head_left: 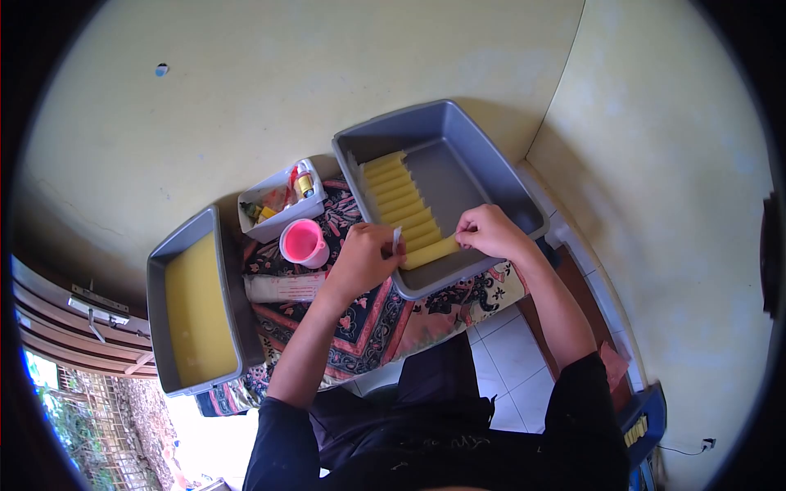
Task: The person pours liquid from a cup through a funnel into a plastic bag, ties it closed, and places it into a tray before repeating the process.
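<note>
My left hand (370,255) is closed on the left end of a plump yellow plastic tube (431,252), where a bit of whitish film sticks up by the fingers. The tube's right end is pinched in my right hand (491,232). Between both hands it lies across the near side of a grey tub (471,176). Beyond it, several similar yellow tubes (397,192) rest side by side along the tub's left part. The fingers hide both ends of the held tube, and its contents cannot be made out.
On the left stands a second grey tub (219,303) holding something yellow and flat-surfaced. Between the tubs are a pink cup (304,243), a plastic-wrapped packet (282,287) and a white bin (284,221) of small items, on a patterned cloth (360,327). Walls rise behind and to the right.
</note>
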The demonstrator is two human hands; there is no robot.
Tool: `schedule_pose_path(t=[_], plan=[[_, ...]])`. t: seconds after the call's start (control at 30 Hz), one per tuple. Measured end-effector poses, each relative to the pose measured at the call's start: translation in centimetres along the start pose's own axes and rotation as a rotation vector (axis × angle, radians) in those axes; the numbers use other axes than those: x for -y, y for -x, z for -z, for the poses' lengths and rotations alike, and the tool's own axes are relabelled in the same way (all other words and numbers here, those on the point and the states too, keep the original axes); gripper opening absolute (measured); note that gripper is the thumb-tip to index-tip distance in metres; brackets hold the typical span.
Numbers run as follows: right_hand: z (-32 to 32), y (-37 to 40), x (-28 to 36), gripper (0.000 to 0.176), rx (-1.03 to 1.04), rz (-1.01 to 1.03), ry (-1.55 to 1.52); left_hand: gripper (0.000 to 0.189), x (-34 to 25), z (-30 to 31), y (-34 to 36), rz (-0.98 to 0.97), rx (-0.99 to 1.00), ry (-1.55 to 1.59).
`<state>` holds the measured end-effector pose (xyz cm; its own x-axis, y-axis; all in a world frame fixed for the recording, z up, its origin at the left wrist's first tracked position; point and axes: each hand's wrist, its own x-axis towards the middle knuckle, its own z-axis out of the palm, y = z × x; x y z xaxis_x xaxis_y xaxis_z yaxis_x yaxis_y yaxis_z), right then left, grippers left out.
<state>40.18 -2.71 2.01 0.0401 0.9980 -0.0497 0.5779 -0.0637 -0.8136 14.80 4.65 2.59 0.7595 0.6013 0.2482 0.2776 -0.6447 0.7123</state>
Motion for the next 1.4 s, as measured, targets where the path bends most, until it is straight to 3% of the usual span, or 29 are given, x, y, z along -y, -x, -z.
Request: schedule_pose_path(t=[0.03, 0.1, 0.13, 0.17, 0.23, 0.33, 0.77, 0.9, 1.0, 1.17, 1.4], plan=[[0.0, -0.6, -0.3, 0.014, 0.084, -0.012, 0.067, 0.007, 0.2, -0.1, -0.3, 0.003, 0.007, 0.002], [-0.1, -1.6, -0.5, 0.016, 0.173, -0.029, 0.129, 0.010, 0.4, -0.1, -0.9, -0.195, 0.059, -0.331], [-0.1, -2.1, -0.2, 0.017, 0.265, -0.033, 0.269, 0.019, 0.2, 0.1, -1.2, -0.110, 0.184, -0.383], [-0.2, -2.6, 0.0, 0.018, 0.357, -0.033, 0.411, 0.019, 0.0, 0.1, -1.7, -0.108, 0.187, -0.382], [-0.9, -3.8, -0.6, 0.019, 0.419, -0.001, 0.511, 0.024, -0.4, -0.2, -2.8, -0.033, 0.505, -0.532], [-1.5, -4.8, -0.7, 0.019, 0.513, -0.001, 0.615, 0.027, -0.5, -1.9, -4.0, 0.051, 0.687, -0.766], [-3.9, -5.7, -4.4, 0.018, 0.487, -0.021, 0.647, 0.025, -1.8, -2.1, -4.7, 0.123, 0.801, -0.870], [-2.7, -5.2, -2.8, 0.018, 0.452, 0.029, 0.567, 0.025, -0.4, -2.0, -4.0, 0.004, 0.709, -0.812], [-2.8, -4.9, -2.6, 0.018, 0.431, 0.009, 0.671, 0.026, 0.5, -1.7, -3.3, -0.103, 0.628, -0.710], [-2.3, -4.2, -0.8, 0.020, 0.653, -0.083, 0.753, 0.028, -0.1, -1.6, -3.5, -0.146, 0.629, -0.722], [-2.3, -4.2, -1.3, 0.026, 0.756, -0.124, 0.612, 0.033, -0.2, -2.2, -3.4, -0.092, 0.618, -0.832]])
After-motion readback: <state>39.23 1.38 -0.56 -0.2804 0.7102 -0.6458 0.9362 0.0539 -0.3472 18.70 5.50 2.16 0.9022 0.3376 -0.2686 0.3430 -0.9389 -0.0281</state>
